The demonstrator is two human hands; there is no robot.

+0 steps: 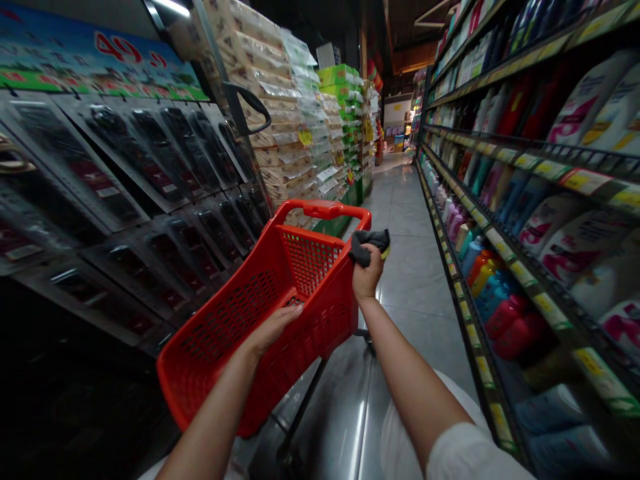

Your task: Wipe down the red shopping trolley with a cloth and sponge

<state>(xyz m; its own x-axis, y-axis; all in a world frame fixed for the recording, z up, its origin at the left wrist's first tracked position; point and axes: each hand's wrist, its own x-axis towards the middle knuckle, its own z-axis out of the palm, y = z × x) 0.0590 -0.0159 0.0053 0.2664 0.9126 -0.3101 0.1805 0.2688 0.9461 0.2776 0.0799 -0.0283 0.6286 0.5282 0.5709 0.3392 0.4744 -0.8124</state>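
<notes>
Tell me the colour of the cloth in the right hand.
Dark grey; the cloth is bunched in the right hand, shown in the head view.

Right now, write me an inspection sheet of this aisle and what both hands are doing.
Surface: glossy grey tiled floor, bare along the aisle.
Job's things: red plastic shopping basket on a wheeled frame, tilted, nothing visible inside; dark grey cloth bunched at the basket's rim.
Clutter: nothing seen on the floor.
Hands: left hand rests open on the basket's near rim; right hand grips the cloth.
Cables: nothing seen.
Surroundings: packaged dark items on the hanging display to the left; stacked packs beyond; bottles on shelves to the right with yellow price tags.
</notes>
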